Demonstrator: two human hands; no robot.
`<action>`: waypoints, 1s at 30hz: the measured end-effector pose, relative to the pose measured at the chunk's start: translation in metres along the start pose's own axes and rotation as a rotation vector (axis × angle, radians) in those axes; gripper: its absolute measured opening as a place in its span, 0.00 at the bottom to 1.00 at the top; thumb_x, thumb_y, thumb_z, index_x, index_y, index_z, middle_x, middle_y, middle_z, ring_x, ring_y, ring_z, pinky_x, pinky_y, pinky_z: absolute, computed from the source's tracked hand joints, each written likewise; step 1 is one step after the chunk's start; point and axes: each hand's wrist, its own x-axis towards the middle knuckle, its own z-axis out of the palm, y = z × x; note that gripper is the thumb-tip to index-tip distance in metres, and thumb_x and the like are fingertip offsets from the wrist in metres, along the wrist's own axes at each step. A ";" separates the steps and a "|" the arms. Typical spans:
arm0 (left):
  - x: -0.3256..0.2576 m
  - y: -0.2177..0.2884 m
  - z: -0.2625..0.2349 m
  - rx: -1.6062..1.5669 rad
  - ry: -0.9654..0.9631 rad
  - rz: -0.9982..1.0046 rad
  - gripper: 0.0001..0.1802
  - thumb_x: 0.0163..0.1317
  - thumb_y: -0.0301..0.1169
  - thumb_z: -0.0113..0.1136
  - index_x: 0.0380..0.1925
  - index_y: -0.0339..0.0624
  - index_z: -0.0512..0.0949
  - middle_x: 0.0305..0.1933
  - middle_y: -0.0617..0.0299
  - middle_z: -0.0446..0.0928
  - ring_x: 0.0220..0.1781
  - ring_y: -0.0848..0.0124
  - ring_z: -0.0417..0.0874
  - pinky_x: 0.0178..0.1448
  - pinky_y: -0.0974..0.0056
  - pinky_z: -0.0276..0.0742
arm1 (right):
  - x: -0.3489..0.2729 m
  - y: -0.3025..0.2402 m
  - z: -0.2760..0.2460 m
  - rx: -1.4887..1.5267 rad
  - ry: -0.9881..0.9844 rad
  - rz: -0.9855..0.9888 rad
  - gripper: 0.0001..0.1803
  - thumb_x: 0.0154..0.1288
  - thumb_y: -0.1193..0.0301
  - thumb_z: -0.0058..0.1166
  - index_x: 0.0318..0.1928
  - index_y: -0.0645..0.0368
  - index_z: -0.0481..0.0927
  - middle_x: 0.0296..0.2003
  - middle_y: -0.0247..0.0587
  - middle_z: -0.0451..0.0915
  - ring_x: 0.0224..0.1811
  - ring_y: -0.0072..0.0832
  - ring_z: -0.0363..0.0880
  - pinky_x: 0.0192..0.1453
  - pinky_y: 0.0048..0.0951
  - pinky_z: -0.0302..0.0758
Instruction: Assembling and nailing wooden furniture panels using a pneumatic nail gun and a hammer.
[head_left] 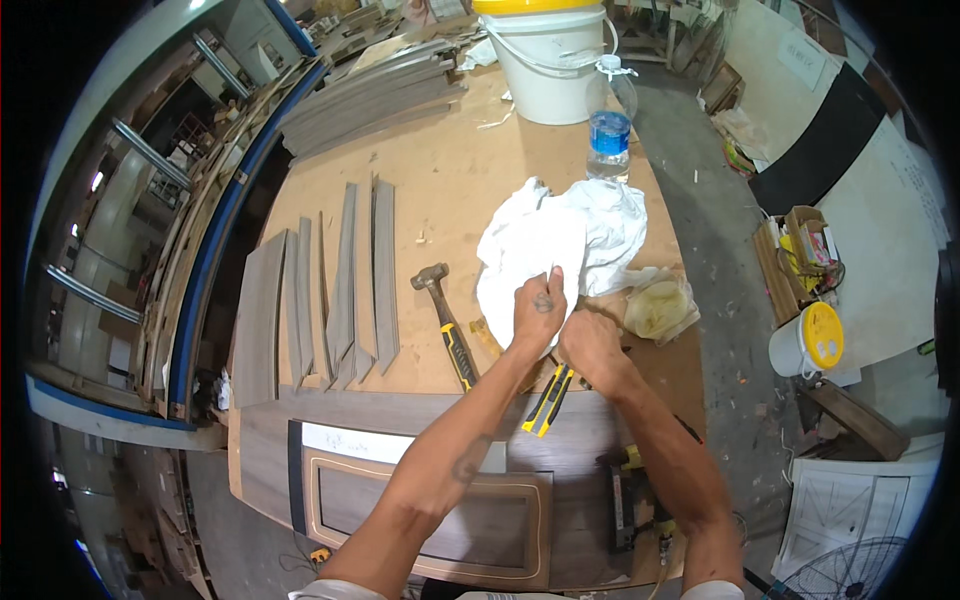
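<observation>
A crumpled white cloth lies in the middle of the table. My left hand is closed on its near part, thumb uppermost. Close beside it, to the right, my right hand makes a fist at the cloth's near edge; whatever is inside its fingers is hidden. A yellow and black utility knife slants just below that fist, its far end next to the fingers. To the left lies a hammer with a yellow and black handle. A clear plastic bag with something yellowish sits right of the hands.
Grey wood-grain strips lie at left, with more stacked at the back. A white bucket and a water bottle stand behind the cloth. A framed panel lies under my forearms, a black and yellow tool at its right.
</observation>
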 end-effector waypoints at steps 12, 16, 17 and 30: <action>0.018 -0.003 -0.015 -0.861 -0.016 -0.470 0.21 0.74 0.44 0.44 0.40 0.35 0.75 0.35 0.58 0.74 0.39 0.70 0.73 0.39 0.60 0.69 | -0.016 -0.021 -0.014 0.061 0.246 -0.086 0.56 0.54 0.80 0.50 0.74 0.63 0.24 0.33 0.64 0.80 0.31 0.53 0.82 0.40 0.53 0.78; 0.001 0.013 0.002 -0.199 -0.338 -0.070 0.36 0.73 0.53 0.40 0.62 0.28 0.66 0.64 0.41 0.70 0.62 0.54 0.73 0.66 0.59 0.66 | -0.009 0.010 0.018 -0.081 0.146 0.046 0.31 0.56 0.76 0.50 0.63 0.67 0.65 0.36 0.59 0.81 0.30 0.49 0.83 0.35 0.47 0.78; -0.005 0.013 0.011 -0.250 -0.226 -0.033 0.29 0.73 0.48 0.42 0.53 0.29 0.72 0.54 0.41 0.75 0.55 0.50 0.76 0.61 0.54 0.68 | -0.005 0.018 0.031 -0.129 0.008 -0.025 0.24 0.56 0.74 0.51 0.55 0.67 0.75 0.40 0.59 0.81 0.30 0.49 0.83 0.33 0.45 0.78; 0.104 -0.068 -0.067 0.152 0.008 0.129 0.11 0.56 0.29 0.56 0.26 0.30 0.79 0.33 0.36 0.79 0.41 0.40 0.81 0.45 0.43 0.74 | -0.095 -0.060 -0.043 0.693 0.320 0.033 0.09 0.72 0.70 0.53 0.43 0.64 0.80 0.27 0.31 0.75 0.28 0.16 0.70 0.33 0.20 0.69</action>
